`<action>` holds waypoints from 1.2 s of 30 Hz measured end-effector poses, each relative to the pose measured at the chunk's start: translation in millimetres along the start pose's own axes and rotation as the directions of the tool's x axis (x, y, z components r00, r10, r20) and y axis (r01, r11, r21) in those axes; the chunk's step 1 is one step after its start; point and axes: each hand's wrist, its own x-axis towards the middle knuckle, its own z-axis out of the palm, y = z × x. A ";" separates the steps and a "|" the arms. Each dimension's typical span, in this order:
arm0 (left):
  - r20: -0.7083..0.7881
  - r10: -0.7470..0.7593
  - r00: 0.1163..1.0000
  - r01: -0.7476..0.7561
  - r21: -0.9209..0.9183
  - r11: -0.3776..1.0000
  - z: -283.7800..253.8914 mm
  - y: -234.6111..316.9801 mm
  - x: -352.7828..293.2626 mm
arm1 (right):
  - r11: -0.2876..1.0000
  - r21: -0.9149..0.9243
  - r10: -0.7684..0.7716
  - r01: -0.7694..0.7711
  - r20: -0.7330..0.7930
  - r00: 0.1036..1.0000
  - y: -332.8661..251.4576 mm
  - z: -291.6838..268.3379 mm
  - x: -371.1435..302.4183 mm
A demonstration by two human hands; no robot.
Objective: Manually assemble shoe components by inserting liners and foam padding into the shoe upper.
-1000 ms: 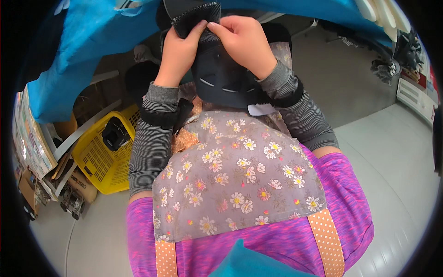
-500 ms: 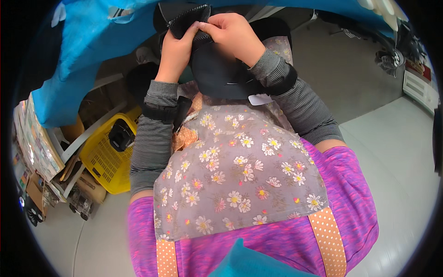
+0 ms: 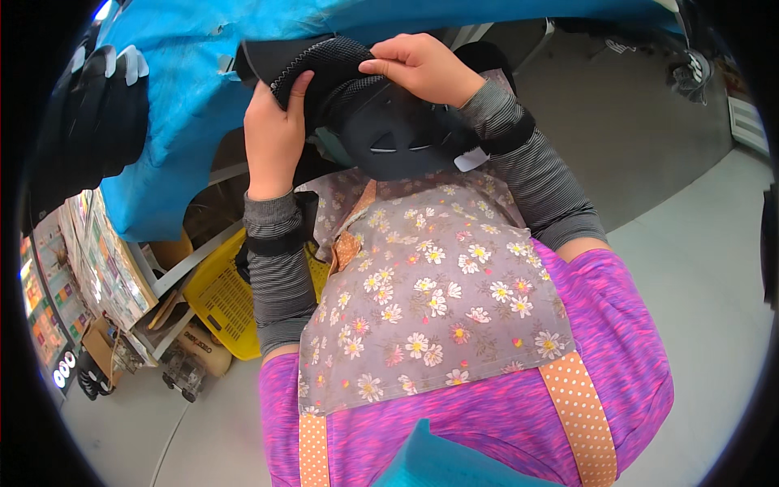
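A black fabric piece (image 3: 389, 134) with a mesh section, a pale zigzag seam and small slits hangs above my lap. My left hand (image 3: 274, 138) grips its left part, thumb on the zigzag-stitched edge and fingers mostly hidden behind it. At the upper right edge of the mesh, my right hand (image 3: 426, 69) pinches the fabric between thumb and fingers. A small white tag (image 3: 471, 159) shows at the piece's lower right. I cannot tell what kind of article it is.
A blue-covered table (image 3: 174, 105) spans the far side, with several stacked black pieces (image 3: 101, 114) at its left. Below it stands a yellow plastic basket (image 3: 223, 300). A floral apron (image 3: 438, 316) covers my lap; a white slatted object (image 3: 748, 122) is at far right.
My hands have moved apart, the left going left and down, the right slightly right and down. The black piece's mesh section is spread wider. The view has shifted, showing the stacked black pieces.
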 end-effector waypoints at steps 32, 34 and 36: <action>0.500 0.038 0.865 0.003 -0.081 0.997 -34.5 25.8 24.5 | 0.979 0.185 0.113 -0.084 -0.153 0.982 -0.1 -11.2 -21.3; 0.397 0.225 0.890 -0.280 0.086 0.956 -35.8 37.8 26.6 | 0.992 0.115 0.065 -0.055 -0.080 0.995 7.9 -10.1 -20.1; 0.315 0.133 0.940 -0.161 0.064 0.985 -31.7 37.5 25.8 | 0.999 0.008 -0.054 0.053 0.056 0.997 -2.9 -9.8 -16.4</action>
